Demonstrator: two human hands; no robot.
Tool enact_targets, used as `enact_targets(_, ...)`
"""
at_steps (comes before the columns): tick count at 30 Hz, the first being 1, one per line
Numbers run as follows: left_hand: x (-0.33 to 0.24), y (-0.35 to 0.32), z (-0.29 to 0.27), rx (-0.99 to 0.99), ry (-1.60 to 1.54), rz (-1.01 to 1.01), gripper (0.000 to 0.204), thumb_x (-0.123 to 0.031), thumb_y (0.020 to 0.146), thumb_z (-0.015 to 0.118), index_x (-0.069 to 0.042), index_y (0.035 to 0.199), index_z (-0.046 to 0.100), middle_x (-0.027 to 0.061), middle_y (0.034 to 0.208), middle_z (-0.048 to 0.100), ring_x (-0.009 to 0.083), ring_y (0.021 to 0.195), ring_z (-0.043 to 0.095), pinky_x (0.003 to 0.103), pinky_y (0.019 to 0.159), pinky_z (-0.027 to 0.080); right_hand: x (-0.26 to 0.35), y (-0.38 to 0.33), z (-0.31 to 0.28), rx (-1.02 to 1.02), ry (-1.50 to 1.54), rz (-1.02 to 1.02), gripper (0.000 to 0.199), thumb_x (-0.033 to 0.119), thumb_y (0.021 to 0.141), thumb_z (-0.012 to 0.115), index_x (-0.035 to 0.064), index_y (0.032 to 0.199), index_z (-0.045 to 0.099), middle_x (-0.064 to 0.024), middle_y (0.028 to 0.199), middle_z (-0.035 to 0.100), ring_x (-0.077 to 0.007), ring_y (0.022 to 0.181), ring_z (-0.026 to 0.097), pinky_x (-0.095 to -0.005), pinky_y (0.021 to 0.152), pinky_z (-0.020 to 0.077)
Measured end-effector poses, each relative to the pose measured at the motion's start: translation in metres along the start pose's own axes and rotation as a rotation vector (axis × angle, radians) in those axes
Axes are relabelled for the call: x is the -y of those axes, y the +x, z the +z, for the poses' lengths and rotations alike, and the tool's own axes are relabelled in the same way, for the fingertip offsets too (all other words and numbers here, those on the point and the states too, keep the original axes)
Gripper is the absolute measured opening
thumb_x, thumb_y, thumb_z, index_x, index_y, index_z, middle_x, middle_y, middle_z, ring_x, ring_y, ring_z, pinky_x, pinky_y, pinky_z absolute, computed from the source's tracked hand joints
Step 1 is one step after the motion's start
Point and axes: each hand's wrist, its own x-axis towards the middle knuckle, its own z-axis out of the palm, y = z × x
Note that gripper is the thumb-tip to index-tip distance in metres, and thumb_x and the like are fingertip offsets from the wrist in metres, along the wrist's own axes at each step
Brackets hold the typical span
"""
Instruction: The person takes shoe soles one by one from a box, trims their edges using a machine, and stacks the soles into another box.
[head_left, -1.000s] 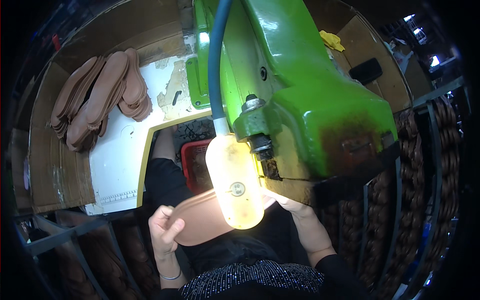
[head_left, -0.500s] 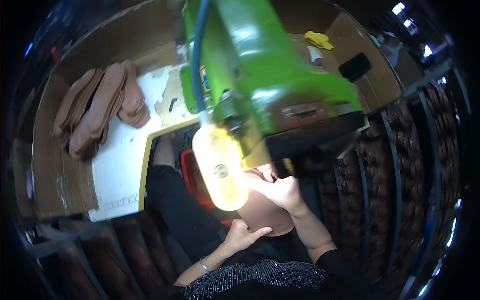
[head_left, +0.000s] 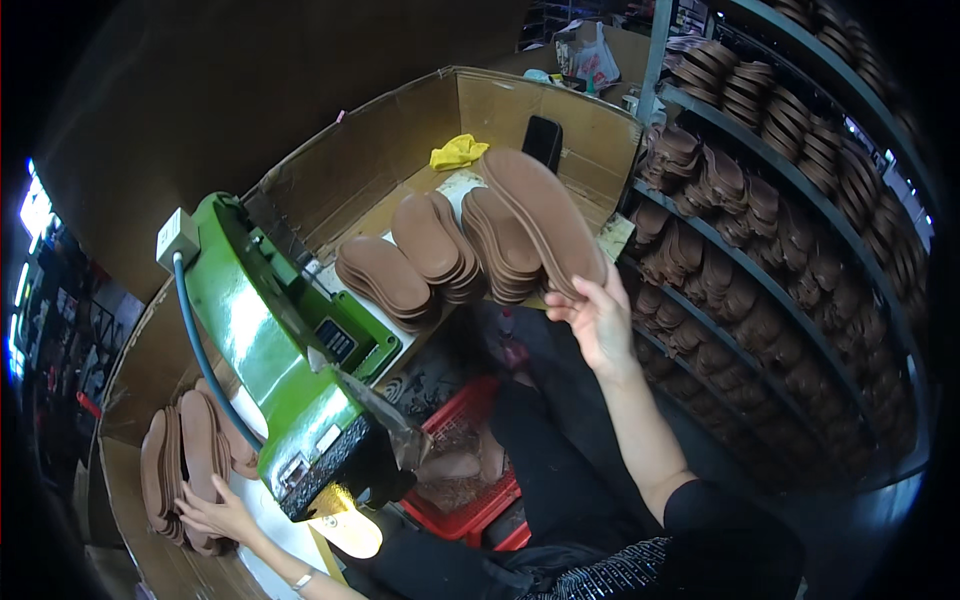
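Note:
My right hand (head_left: pixel 600 322) is raised at the right and pinches the near end of a brown shoe insole (head_left: pixel 548 212). A second layer shows along the insole's edge; I cannot tell if it is a separate piece. My left hand (head_left: pixel 222 515) reaches to the lower left with fingers spread. Its fingertips touch or hover over the near end of a stack of brown insoles (head_left: pixel 200 440). Between my hands stands a green machine (head_left: pixel 240 320) with a lit lamp (head_left: pixel 350 532) at its head. Several more insole stacks (head_left: pixel 425 235) lie behind it, near the held insole.
Cardboard walls (head_left: pixel 535 105) surround the white work table. A yellow cloth (head_left: pixel 459 152) and a black phone-like object (head_left: pixel 541 142) lie at the back. A red basket (head_left: pixel 470 515) with brown scraps sits below the machine. Racks (head_left: pixel 760 230) full of brown insoles stand at the right.
My view has swung, so the machine now appears further left. Both hands were at an insole under the lamp; my right has risen rightward with an insole, my left has moved to the left stacks.

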Motion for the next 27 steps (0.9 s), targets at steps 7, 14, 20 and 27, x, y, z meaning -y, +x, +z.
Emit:
enact_targets(7, 0.027, 0.036, 0.029, 0.566, 0.225, -0.419, 0.064, -0.063, 0.080, 0.049, -0.029, 0.134, 0.043, 0.0054, 0.152, 0.005, 0.0412, 0.135, 0.015, 0.072, 0.095, 0.014, -0.050, 0.048, 0.018, -0.100, 0.137, 0.145, 0.073, 0.022, 0.092, 0.052, 0.0195, 0.142, -0.002, -0.0211, 0.097, 0.054, -0.0289, 0.076, 0.064, -0.0382, 0.063, 0.0565)
enact_targets(14, -0.006, 0.016, -0.037, 0.645, -0.167, 0.086, 0.084, -0.045, 0.055, 0.080, -0.002, 0.121, 0.050, 0.0179, 0.134, 0.041, 0.0350, 0.123, 0.038, 0.051, 0.097, 0.033, -0.063, 0.026, 0.005, -0.067, -0.155, 0.167, 0.067, 0.026, 0.091, 0.054, 0.0190, 0.142, 0.012, -0.0139, 0.075, 0.061, -0.0206, 0.055, 0.063, -0.0296, 0.044, 0.0524)
enact_targets(20, 0.008, -0.034, -0.066, 0.498, -0.860, -0.352, 0.051, -0.001, 0.065, 0.073, 0.002, 0.112, 0.053, 0.0100, 0.100, 0.060, 0.0187, 0.091, 0.057, 0.030, 0.084, 0.045, -0.100, -0.066, -0.004, 0.131, -0.354, 0.344, 0.037, 0.006, 0.090, 0.049, 0.0024, 0.125, 0.039, -0.0088, 0.071, 0.058, -0.0124, 0.051, 0.057, -0.0244, 0.042, 0.0482)
enact_targets(27, -0.025, -0.086, -0.215, 0.511, -1.007, -0.516, 0.037, 0.001, 0.065, 0.074, 0.005, 0.100, 0.061, 0.0089, 0.091, 0.065, 0.0155, 0.087, 0.061, 0.027, 0.081, 0.048, -0.155, -0.166, 0.009, 0.766, -0.230, 0.884, 0.069, 0.001, 0.078, 0.066, 0.0013, 0.135, 0.026, -0.0155, 0.119, 0.050, -0.0185, 0.101, 0.055, -0.0284, 0.082, 0.0471)
